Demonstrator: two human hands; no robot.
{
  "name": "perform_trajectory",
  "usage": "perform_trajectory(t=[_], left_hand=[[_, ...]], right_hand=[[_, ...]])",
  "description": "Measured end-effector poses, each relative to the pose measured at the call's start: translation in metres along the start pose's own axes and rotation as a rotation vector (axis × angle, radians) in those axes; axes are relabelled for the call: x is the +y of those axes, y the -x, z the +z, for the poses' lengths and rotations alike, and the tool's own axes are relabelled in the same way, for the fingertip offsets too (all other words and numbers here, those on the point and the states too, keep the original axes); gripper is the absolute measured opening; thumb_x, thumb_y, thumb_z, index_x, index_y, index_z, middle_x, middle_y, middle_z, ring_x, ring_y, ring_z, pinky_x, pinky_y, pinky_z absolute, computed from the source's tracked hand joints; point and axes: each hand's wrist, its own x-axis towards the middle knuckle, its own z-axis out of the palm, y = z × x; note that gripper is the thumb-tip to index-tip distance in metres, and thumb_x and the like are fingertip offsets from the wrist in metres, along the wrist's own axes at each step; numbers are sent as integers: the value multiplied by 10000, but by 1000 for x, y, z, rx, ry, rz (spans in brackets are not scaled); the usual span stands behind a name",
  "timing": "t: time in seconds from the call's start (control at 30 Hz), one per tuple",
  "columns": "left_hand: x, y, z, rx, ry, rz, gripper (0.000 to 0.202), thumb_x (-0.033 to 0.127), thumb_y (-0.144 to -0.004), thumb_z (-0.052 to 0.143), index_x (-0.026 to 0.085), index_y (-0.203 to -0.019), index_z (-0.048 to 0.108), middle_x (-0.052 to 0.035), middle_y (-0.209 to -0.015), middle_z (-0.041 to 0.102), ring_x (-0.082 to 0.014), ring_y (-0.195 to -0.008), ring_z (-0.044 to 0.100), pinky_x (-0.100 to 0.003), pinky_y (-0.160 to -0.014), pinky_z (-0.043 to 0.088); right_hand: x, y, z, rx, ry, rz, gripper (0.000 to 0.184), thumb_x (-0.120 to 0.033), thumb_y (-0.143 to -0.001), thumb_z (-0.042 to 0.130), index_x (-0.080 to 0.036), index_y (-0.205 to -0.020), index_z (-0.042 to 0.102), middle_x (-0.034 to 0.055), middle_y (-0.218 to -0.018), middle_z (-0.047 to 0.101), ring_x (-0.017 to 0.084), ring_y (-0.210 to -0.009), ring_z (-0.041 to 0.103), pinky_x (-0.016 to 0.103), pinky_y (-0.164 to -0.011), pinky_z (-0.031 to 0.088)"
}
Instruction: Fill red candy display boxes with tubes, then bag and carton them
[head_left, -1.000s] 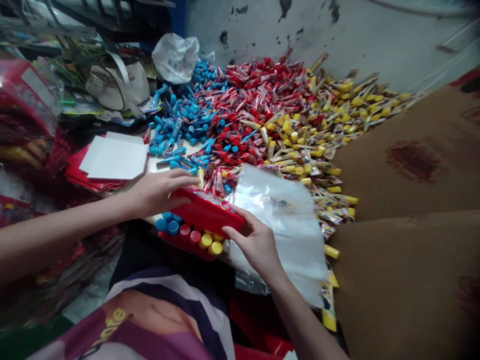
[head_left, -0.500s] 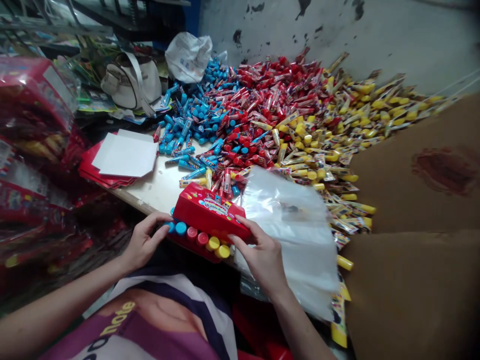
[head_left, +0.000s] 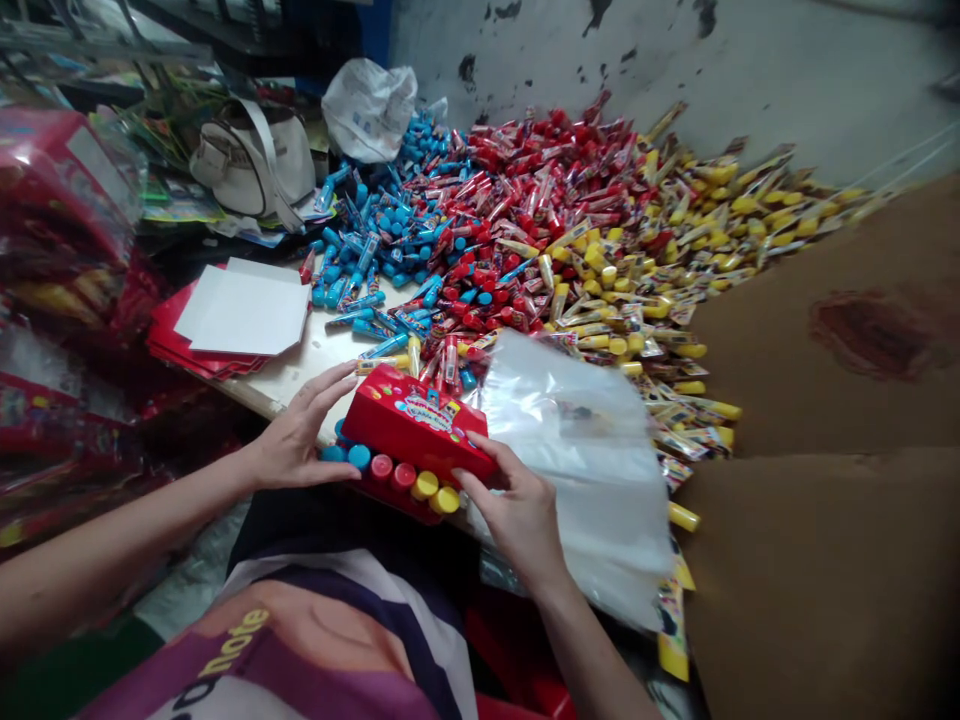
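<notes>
Glossy red card box, smooth plastic caps, shiny clear plastic film, matt brown cardboard

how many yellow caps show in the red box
2: one yellow cap beside a red cap, another at the row's end nearest the right hand. More may hide inside the red box.

left hand: off box top vs 1.0 s ago, now around left end, thumb by blue caps, fingers spread wider than 0.5 s ago | red box: printed face now visible, was mostly plain red 1.0 s ago
</notes>
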Motion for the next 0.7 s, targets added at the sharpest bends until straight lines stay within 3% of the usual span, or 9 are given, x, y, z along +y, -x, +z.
perform_trajectory(t=[0.13,0.27,0.4,0.47,0.53,0.63,0.7], left_hand=[[-4,2,-2,-134,-59,-17,901,493,-618,815,261,-1400,431,-158,-1522,324,-393,-1407,257,-545,-1150,196],[-3,-1,10,-229,18,-80,648,510,-662,778,252,-1227,594,-144,-1459,443,-369,-1399,296,-548,-1157,154],[-6,-6,21,-155,189,-99,506,468,-649,804,229,-1063,636,-161,-1380,529,-356,-1371,354,-547,-1146,192],[-9,-7,25,-132,261,-86,481,433,-643,818,225,-1036,636,-165,-1346,556,-356,-1345,389,-533,-1123,261],[-9,-6,31,-89,301,-75,464,437,-651,811,228,-1024,632,-157,-1309,580,-350,-1301,438,-515,-1094,323],[-5,-3,44,88,296,-101,373,507,-758,694,234,-998,610,-135,-1236,613,-325,-1242,482,-510,-1074,349],[-1,0,54,205,286,-119,285,492,-857,564,234,-976,591,-125,-1199,621,-310,-1236,482,-514,-1069,353]], right_hand=[[6,4,5,-23,2,-34,363,-296,-789,648,-255,-1149,671,18,-1046,731,172,-695,687,274,-610,570],[13,8,3,-56,50,-139,336,-310,-840,615,-281,-1170,666,36,-1074,712,206,-849,679,336,-766,572],[18,13,6,14,177,-205,303,-396,-878,585,-293,-1142,693,83,-1008,639,234,-940,617,401,-854,530],[21,19,15,83,213,-212,314,-436,-882,569,-294,-1131,697,110,-1167,562,277,-1096,550,469,-946,477],[25,25,31,73,167,-220,388,-464,-897,527,-293,-1230,631,105,-1356,458,318,-1283,418,525,-1043,393],[28,32,58,47,35,-202,465,-486,-926,456,-291,-1343,517,80,-1417,434,321,-1394,277,553,-1107,309],[26,34,69,113,-25,-148,440,-512,-929,432,-284,-1280,567,79,-1350,498,316,-1386,293,546,-1113,300]])
